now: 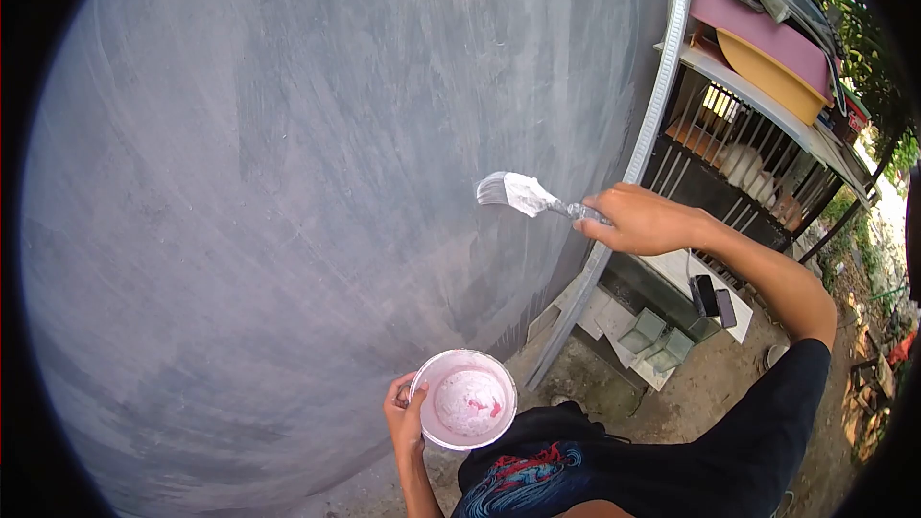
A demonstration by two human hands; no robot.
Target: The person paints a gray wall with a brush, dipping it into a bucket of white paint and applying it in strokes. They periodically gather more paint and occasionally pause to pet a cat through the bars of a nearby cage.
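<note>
The big grey plastered wall (288, 182) fills the left side; it shows streaks and some darker patches. Low in the middle, the left hand (403, 414) is closed on the rim of a round pink plastic bowl (434, 379) with white paste inside. I think this grip on 1 edge only is weak: if the bowl tilts, the paste can spill on the dark shirt (537, 470) or on the dirt ground (595, 384).

Higher, the flat paintbrush with white-covered bristles (523, 196) is at the wall; I cannot tell if it touches. The right hand (643, 221) grips its handle firmly. The brush carries much paste, so drops may fall.

Under this arm, 2 dark phones (715, 299) lie on a pale slab (686, 273), and drips could reach them. Further right stands a black wire cage (729, 144), with a pink basin (758, 34) and a yellow basin (767, 72) on top. The place is an outdoor yard.
</note>
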